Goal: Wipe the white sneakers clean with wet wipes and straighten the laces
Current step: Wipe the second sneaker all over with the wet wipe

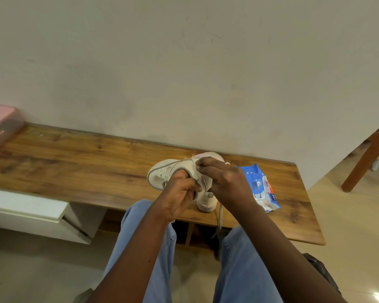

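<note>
Fingers (189,185) of the left hand (179,196) and right hand (225,182) pinched what looked like a wipe (202,182) over the sneakers (162,171) on the counter (74,160), pack (260,189) at their three o'clock; it wanted spreading flat before rubbing.

Open benchtop (74,162) left of sneakers (160,169); wipes pack (260,184) blocks right; wall (184,84) close behind; pink box (0,123) far left.

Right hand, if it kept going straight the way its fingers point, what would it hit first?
On the right hand, the fingers point left and away, so they'd likely meet the white sneaker lying toe-left first. Depth is unclear; they may already touch it.
</note>
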